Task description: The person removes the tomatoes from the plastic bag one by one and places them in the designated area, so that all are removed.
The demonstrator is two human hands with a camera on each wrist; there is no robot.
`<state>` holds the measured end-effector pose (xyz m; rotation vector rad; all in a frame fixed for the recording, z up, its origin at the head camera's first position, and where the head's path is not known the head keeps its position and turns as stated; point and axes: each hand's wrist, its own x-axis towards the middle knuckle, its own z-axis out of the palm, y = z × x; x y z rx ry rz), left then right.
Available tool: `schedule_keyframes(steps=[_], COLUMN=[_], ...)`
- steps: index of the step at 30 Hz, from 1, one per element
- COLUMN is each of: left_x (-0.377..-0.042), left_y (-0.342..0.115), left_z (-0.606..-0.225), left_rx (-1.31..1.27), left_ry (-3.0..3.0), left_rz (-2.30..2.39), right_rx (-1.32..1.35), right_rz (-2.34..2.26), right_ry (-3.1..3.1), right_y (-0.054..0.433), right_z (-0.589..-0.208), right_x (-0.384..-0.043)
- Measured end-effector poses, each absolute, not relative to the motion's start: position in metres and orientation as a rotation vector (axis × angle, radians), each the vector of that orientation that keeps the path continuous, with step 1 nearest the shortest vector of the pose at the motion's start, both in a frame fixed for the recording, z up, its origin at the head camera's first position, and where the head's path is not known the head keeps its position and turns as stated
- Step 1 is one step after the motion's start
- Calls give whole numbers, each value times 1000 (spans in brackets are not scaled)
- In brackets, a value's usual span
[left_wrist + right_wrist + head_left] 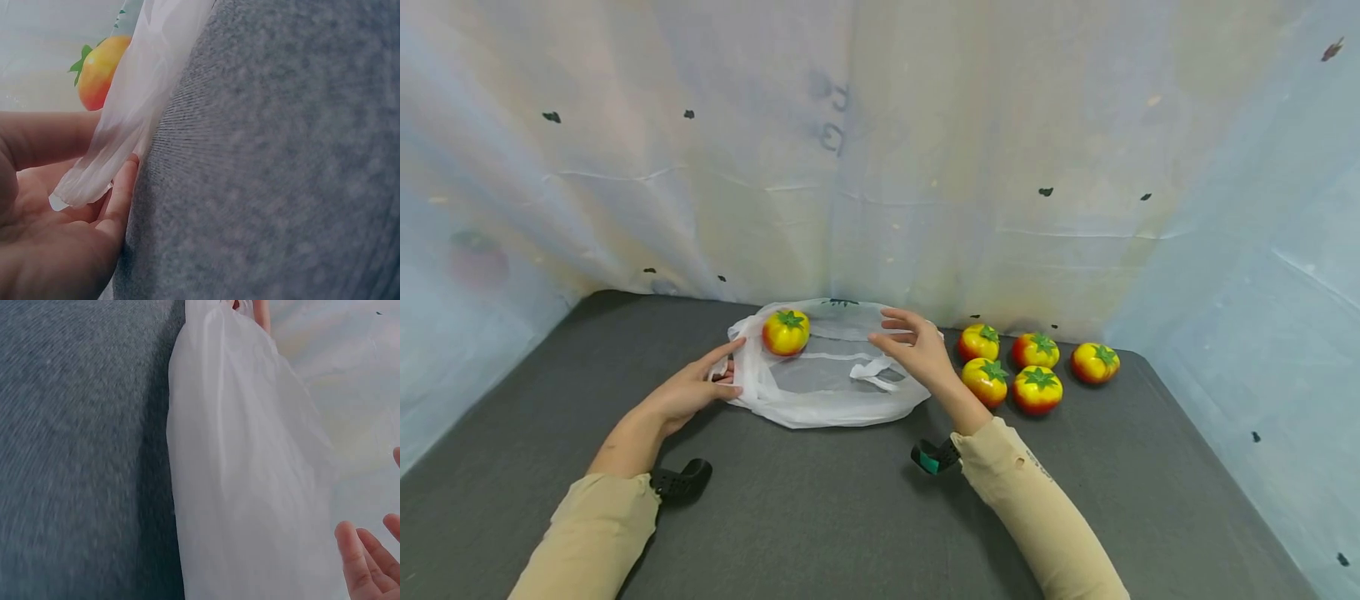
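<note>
A thin white plastic bag (842, 410) lies on the dark table with its mouth spread open upward. My left hand (691, 392) holds the bag's left edge, its fingers curled about the gathered film (119, 134) in the left wrist view. Inside the mouth, at the left rear, sits one yellow-red tomato (786, 332) with a green leafy top. Above the right part of the bag hovers my right hand (921, 350), fingers apart and holding nothing; its fingertips (353, 550) show beside the bag in the right wrist view.
Several more yellow-red tomatoes (1037, 390) stand grouped on the table right of the bag, close to my right forearm. A pale plastic sheet (925, 167) hangs behind the table (805, 517) and along both sides.
</note>
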<state>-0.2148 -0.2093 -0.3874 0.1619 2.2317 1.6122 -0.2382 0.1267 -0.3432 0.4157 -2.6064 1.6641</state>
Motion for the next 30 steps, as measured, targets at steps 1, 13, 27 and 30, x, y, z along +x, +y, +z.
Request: schedule_keyframes(steps=[1, 13, 27, 30], left_x=[-215, -215, -213, -212], left_y=[-210, -210, -210, -211], left_z=[-388, -389, -387, -387], left_rx=[161, 137, 165, 163], left_ry=[2228, 2221, 2203, 2199], left_rz=[1614, 1629, 1651, 1655], right_rx=[417, 386, 365, 368], right_rz=[1669, 1781, 1735, 1739], right_ry=[-2603, -2571, -2612, -2623], right_y=[124, 98, 67, 62], right_z=[-344, -347, -349, -351], right_x=[-239, -244, -252, -254])
